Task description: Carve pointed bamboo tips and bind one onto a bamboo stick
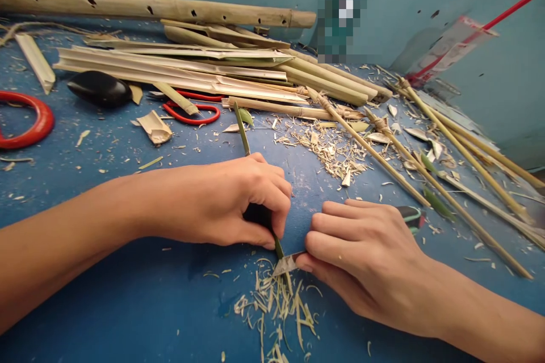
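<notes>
My left hand [232, 201] is closed round a thin green bamboo strip [242, 130] that runs from the far side through my fist and out below it. My right hand [361, 249] is closed on a small knife; its blade [286, 264] rests against the strip's near end just under my left hand, and the knife's handle end [412, 216] sticks out past my knuckles. A heap of pale shavings [279, 300] lies on the blue work surface [128, 295] right beneath the blade.
Split bamboo slats [179, 68] and a long bamboo pole with holes [149, 7] are stacked at the back. Tied bamboo sticks [426, 176] lie to the right. Red-handled scissors [191, 113], a black oval object [100, 88] and a red ring [36, 119] sit at left. More shavings [332, 150] scatter the middle.
</notes>
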`<state>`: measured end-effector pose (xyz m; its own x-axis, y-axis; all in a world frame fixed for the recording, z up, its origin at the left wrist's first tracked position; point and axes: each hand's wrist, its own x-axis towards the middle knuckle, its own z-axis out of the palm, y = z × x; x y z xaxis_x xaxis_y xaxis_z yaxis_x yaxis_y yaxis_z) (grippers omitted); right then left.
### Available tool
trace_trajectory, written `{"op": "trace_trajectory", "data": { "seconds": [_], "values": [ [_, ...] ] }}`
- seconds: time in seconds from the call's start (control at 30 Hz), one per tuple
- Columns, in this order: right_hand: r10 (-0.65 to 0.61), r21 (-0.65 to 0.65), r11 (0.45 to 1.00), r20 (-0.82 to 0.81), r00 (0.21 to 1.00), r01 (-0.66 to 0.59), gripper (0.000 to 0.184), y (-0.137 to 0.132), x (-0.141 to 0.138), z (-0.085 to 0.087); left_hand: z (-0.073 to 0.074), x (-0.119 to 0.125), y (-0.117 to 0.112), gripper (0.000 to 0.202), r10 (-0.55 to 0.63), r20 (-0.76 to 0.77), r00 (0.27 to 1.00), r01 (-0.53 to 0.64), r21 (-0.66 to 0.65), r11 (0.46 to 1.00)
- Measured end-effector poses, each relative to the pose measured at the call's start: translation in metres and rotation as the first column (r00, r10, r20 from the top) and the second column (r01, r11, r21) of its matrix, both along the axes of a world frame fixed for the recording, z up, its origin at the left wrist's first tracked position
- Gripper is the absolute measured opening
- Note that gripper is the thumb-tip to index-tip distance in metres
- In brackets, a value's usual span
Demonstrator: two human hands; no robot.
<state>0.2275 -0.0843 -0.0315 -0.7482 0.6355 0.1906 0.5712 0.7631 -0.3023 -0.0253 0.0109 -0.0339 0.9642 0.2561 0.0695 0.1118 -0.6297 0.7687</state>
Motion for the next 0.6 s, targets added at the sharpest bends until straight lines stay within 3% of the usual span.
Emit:
{"op": "trace_trajectory", "data": {
  "seconds": [0.43, 0.6],
  "values": [
    [0.035, -0.127, 0.991, -0.010, 0.999, -0.036, 0.037, 0.005, 0.003, 0.002, 0.000, 0.000, 0.000, 0.010, -0.008, -0.003, 1.000, 0.008, -0.001, 1.000],
    [0.053, -0.166, 0.985, 0.036, 0.998, -0.047, 0.039, -0.009, 0.007, 0.005, -0.001, -0.003, -0.004, 0.012, 0.020, 0.001, 1.000, -0.020, 0.008, 1.000]
  ]
}}
